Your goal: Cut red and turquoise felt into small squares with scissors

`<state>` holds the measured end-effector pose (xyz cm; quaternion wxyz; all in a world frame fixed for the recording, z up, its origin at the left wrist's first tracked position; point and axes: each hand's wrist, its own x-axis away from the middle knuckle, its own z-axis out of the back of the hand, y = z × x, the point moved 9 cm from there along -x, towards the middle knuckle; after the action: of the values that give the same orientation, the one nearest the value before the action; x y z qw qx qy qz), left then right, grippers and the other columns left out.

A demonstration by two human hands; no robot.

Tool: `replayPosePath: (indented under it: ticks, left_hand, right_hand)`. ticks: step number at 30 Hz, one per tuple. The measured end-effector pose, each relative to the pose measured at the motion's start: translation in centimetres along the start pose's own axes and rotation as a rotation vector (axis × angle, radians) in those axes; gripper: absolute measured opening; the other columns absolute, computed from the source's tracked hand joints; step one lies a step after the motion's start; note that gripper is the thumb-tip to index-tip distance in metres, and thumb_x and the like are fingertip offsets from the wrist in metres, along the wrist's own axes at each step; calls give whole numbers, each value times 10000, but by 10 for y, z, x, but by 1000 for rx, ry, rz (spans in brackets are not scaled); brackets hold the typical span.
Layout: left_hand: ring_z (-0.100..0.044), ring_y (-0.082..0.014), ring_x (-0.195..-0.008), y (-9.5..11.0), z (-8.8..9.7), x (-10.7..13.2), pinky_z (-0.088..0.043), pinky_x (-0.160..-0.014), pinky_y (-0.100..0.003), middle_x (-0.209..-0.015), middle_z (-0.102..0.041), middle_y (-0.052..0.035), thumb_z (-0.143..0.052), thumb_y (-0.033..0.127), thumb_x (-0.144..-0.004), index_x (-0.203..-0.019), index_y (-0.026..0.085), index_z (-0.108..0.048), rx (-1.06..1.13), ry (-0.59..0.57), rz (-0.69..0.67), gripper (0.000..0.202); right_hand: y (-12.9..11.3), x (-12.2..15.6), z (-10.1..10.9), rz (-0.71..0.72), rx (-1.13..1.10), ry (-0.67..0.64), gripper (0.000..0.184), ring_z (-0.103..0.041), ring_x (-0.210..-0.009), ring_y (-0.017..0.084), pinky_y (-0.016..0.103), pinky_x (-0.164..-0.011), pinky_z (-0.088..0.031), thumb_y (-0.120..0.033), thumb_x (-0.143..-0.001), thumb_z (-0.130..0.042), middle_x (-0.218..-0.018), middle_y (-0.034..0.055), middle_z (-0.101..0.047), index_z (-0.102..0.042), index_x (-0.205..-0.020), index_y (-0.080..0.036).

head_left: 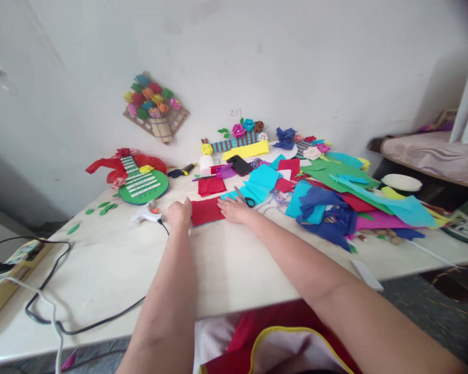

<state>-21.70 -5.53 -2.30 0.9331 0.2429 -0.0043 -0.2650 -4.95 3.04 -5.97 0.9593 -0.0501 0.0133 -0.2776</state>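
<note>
A red crepe paper piece (207, 212) lies flat on the table, with a thin blue edge showing along its bottom. At its left edge my left hand (179, 213) is closed, fingers curled on the paper's side. My right hand (234, 209) rests on the right end of the sheet with its fingers stretched out. Just beyond that hand are scissors (249, 201) with dark handles, lying on light blue crepe paper (262, 183). A white glue gun (147, 214) with an orange part sits close to the left of my left hand. Another folded red piece (211, 186) lies behind the sheet.
A green guitar-shaped craft (144, 186) and leaf cutouts (108, 208) lie at left. Coloured paper (335, 176) is heaped at right. A black cord (101, 323) runs to a power strip (15, 275). Pliers (181, 170) and a dark phone-like object (239, 165) lie at the back.
</note>
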Motion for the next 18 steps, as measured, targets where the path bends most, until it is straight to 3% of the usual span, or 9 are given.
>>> replayPosePath:
  ticks: [7,14,18]
  left_hand:
    - [-571,-349,-1030,2,-3,5,-449,-816,-414,-1112,-612,-226,-453,659,-702,-1012,85,-645,-38,-94,9,680]
    - [-580,-336,-1022,9,-14,0,-455,-797,-393,-1105,-628,-184,-628,512,-625,-954,144,-647,-149,-174,-58,494]
    - [-605,-300,-979,21,-18,0,-461,-767,-338,-1011,-670,-148,-609,430,-655,-863,161,-666,-81,-182,-131,345]
  right_hand:
    - [1,-3,-3,4,20,-4,481,-197,-1366,243,512,-1084,-183,-275,-914,-265,-1491,19,-229,-358,-1380,-202]
    - [0,-2,-1,5,-8,2,481,-206,-1362,250,517,-1085,-180,-285,-915,-263,-1488,17,-235,-367,-1376,-196]
    - [1,-3,-1,4,-31,28,468,-227,-1356,254,520,-1082,-187,-288,-913,-274,-1478,26,-263,-398,-1358,-213]
